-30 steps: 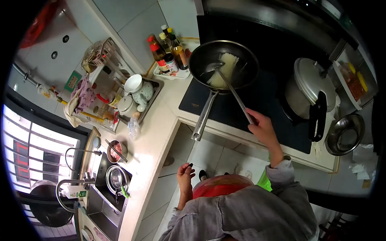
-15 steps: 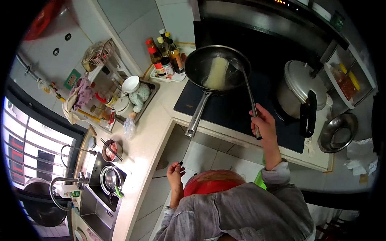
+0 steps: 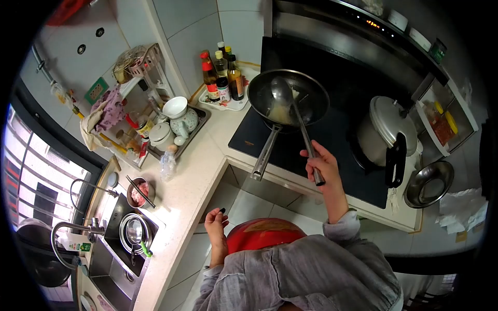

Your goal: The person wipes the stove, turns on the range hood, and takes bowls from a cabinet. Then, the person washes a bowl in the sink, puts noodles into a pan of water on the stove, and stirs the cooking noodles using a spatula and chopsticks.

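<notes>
My right hand [image 3: 326, 167] is closed round the handle of a long metal ladle [image 3: 306, 136]. The ladle's bowl is over the dark frying pan [image 3: 317, 106], covering part of a pale bundle that looks like noodles [image 3: 280, 113]. The pan sits on the black cooktop [image 3: 342, 155], its metal handle pointing towards me. My left hand [image 3: 216, 225] is low in front of my body, away from the counter. Its fingers are curled, with a small black thing at the fingertips whose kind I cannot make out.
A pressure cooker [image 3: 389, 124] stands right of the pan, a metal bowl [image 3: 429, 184] beyond it. Sauce bottles [image 3: 210, 78] are at the back left. By the sink [image 3: 111, 259] stands a bowl of raw meat [image 3: 139, 194] with chopsticks. A teapot [image 3: 182, 123] stands nearby.
The ladle's bowl has swung from the pan's right side to its upper left, now hiding part of the pale bundle. My right hand has moved left and slightly down; the camera view has shifted.
</notes>
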{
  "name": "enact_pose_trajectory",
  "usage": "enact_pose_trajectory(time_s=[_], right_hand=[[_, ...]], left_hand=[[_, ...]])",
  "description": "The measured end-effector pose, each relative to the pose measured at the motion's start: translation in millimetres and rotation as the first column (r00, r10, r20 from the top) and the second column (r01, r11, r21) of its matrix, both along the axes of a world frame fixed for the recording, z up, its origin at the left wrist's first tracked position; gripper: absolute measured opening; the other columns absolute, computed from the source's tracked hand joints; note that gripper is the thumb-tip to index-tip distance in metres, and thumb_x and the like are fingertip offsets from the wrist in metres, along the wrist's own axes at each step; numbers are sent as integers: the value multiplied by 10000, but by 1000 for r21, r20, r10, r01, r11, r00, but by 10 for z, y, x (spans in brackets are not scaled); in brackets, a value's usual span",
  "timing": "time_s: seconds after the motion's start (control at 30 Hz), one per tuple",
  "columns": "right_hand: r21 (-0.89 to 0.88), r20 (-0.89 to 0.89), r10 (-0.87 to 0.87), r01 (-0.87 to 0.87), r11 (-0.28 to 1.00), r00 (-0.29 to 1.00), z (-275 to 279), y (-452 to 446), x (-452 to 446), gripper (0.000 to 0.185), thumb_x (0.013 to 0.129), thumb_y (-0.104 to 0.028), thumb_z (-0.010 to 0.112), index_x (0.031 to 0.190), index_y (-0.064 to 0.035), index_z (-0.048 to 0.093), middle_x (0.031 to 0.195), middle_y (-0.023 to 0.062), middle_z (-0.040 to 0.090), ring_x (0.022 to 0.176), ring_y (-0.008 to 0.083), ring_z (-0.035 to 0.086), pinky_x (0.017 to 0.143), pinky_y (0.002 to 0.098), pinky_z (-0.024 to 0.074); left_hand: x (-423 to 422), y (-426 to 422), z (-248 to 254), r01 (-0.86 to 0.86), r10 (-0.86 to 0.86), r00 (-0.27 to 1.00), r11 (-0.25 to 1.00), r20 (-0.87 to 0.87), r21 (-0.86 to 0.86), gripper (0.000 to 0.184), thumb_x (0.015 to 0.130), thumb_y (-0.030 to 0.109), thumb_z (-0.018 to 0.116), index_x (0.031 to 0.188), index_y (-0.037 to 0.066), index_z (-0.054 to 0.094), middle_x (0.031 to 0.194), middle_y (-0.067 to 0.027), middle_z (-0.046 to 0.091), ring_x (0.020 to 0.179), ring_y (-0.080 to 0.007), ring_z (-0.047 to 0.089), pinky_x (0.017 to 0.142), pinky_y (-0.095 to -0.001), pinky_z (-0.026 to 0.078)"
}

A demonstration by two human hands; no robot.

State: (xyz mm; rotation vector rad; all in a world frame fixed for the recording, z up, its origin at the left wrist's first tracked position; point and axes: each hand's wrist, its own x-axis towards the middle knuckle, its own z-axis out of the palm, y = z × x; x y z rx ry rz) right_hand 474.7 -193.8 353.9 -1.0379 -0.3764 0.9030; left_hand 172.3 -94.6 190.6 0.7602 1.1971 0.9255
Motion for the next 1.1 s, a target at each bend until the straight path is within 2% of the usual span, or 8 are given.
enact_pose_trajectory(time_s=[0.17, 0.3, 0.5, 0.67, 0.8, 0.93, 1.03, 1.1], right_hand=[[-43, 64, 84, -81, 996, 994, 3, 37, -125, 626, 754, 48, 505, 1334, -14, 280, 1036, 164, 544, 556, 114, 503, 394, 243, 411], [-164, 157, -19, 45, 985, 987, -64, 61, -218, 612, 728, 74, 489, 1311, -9, 320, 1001, 148, 553, 528, 97, 492, 392, 217, 400], [-130, 334, -177, 231, 964, 926, -229, 66, -43, 629, 717, 90, 497, 1312, -15, 326, 1002, 120, 554, 541, 103, 505, 395, 222, 401], [-141, 265, -242, 286, 948, 933, -196, 197, 58, 621, 743, 61, 508, 1324, -21, 303, 960, 107, 574, 540, 119, 519, 403, 226, 407], [-125, 183, -167, 191, 973, 969, -181, 324, 89, 623, 778, 40, 518, 1343, -8, 260, 963, 93, 571, 572, 120, 526, 438, 243, 420], [-117, 147, -86, 104, 988, 985, -87, 401, -3, 627, 771, 47, 517, 1341, -7, 264, 970, 108, 572, 577, 122, 529, 434, 243, 420], [-116, 177, -51, 72, 991, 983, -84, 355, -101, 611, 747, 71, 494, 1323, -16, 307, 983, 135, 573, 542, 115, 516, 414, 226, 410], [-109, 195, -35, 57, 992, 980, -118, 283, -186, 602, 735, 85, 481, 1309, -21, 336, 990, 147, 573, 522, 109, 508, 401, 215, 404]], left_hand=[[-1, 69, -30, 0, 0, 1000, 1000, 4, -17, 105, 829, 61, 535, 929, 69, 566, 803, -15, 588, 636, -110, 577, 527, -224, 472], [-20, 109, -37, 4, -4, 1000, 1000, -19, -7, 110, 828, 61, 538, 934, 64, 566, 804, -17, 589, 631, -109, 575, 520, -223, 474], [-66, 128, -104, 7, -8, 1000, 1000, -23, -19, 111, 826, 63, 539, 934, 59, 564, 809, -22, 591, 632, -110, 574, 522, -230, 478], [-87, 161, -170, 21, -21, 1000, 999, -3, -31, 114, 830, 57, 532, 939, 59, 564, 817, -28, 598, 632, -108, 574, 520, -231, 479], [-16, 189, -118, 69, -69, 998, 996, 7, -60, 111, 834, 64, 536, 940, 56, 567, 828, -32, 601, 640, -109, 578, 521, -228, 477], [292, 277, 86, 218, -217, 971, 976, 96, 2, 158, 849, 114, 548, 986, 40, 574, 842, -41, 607, 655, -109, 583, 546, -223, 478], [639, 293, 599, 347, -354, 921, 935, 160, 71, 237, 875, 189, 525, 1044, 28, 560, 894, -49, 596, 668, -116, 586, 574, -231, 483], [855, 323, 886, 438, -441, 859, 896, 260, 75, 361, 883, 282, 509, 1125, 14, 502, 971, -58, 567, 692, -132, 592, 594, -239, 485]])
